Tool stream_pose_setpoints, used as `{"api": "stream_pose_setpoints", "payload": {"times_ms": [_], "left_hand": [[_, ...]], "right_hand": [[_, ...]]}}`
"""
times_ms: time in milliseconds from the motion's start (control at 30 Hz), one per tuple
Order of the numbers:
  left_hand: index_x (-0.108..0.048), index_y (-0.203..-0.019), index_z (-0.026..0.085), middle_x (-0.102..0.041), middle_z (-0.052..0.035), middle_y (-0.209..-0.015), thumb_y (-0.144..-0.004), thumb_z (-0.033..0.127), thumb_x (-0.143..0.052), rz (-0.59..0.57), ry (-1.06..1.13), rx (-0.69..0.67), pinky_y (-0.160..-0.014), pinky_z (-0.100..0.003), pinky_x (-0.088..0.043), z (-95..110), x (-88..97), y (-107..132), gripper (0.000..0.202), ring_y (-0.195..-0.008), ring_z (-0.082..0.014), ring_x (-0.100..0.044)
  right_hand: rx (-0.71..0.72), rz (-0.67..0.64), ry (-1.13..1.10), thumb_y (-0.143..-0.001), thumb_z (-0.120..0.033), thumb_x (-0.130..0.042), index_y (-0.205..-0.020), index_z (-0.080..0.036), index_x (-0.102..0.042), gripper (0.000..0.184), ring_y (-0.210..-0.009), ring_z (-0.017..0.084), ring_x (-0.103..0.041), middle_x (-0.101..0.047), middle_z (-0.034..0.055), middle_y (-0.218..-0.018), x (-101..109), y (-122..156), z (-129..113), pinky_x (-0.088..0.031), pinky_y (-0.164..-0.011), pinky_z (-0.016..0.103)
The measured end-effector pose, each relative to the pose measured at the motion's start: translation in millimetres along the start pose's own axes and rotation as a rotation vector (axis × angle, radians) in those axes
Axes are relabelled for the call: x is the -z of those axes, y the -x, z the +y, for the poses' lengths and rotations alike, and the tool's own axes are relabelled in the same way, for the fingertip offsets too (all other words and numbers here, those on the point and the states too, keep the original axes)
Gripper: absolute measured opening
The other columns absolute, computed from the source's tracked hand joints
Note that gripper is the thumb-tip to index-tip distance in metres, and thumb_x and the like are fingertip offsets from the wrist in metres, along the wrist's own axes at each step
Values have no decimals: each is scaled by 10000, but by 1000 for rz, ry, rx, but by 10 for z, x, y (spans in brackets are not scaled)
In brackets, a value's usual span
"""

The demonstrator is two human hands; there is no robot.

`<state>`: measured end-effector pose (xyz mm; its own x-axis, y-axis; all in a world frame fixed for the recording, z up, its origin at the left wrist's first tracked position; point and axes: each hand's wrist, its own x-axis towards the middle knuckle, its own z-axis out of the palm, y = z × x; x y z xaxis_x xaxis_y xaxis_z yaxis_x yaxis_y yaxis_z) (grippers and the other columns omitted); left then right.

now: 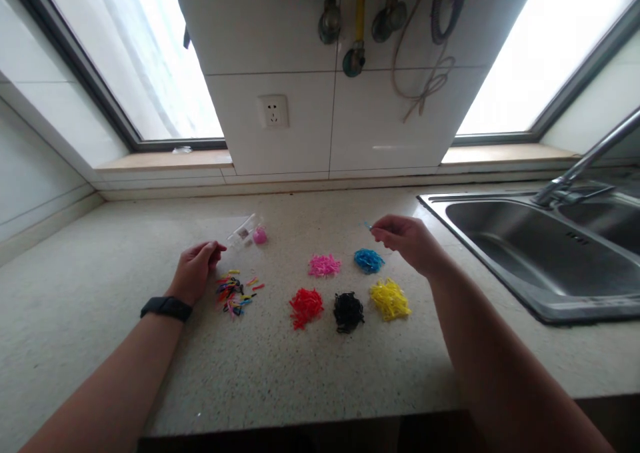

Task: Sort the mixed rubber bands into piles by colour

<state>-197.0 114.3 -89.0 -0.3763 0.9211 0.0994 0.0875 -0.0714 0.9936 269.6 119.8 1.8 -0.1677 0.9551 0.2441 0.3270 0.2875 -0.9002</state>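
Above the blue pile [369,260], my right hand [400,236] pinches a small blue elastic band [369,226] between thumb and fingertips. My left hand [199,266], with a dark band on its wrist, is closed in a pinch. What it holds, if anything, I cannot make out. Just below its fingers lies a loose mixed heap of small coloured elastic bands [235,295]. Sorted piles lie between the hands: pink [325,265], red [306,308], black [349,312] and yellow [391,300]. Close to my left fingertips lies a clear plastic container [242,232] with a round pink part [259,235].
A steel sink [505,253] with a faucet [575,173] is set into the pale speckled counter [270,373] on the right. Behind are a tiled wall with a socket [273,111], pipe valves [354,60] and two windows. The counter's front edge runs along the bottom.
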Motion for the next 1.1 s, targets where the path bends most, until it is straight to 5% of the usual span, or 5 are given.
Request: {"api": "stream_pose_setpoints", "payload": {"times_ms": [733,1100], "left_hand": [[-721,-792,140,-610,-9,-691,-686,482,-754,20,-18,65,-490,-192,-379,-15,37,6,360,-630,-115,-523],[-728,-811,143,-608,-11,-688,-732,488,-718,-6,-57,29,-486,-201,-368,-12,23,14,354,-613,-119,-520]], "right_hand": [[73,-159,-273,-769,-406,-782,-774,-177,-666,257,-565,82,-484,-586,-18,-651,-89,217,69,-399,-503,235],[39,-133,691,-832,-308,-654,-813,-218,-730,120,-605,137,-572,-699,21,-722,174,67,540,-394,-566,282]]}}
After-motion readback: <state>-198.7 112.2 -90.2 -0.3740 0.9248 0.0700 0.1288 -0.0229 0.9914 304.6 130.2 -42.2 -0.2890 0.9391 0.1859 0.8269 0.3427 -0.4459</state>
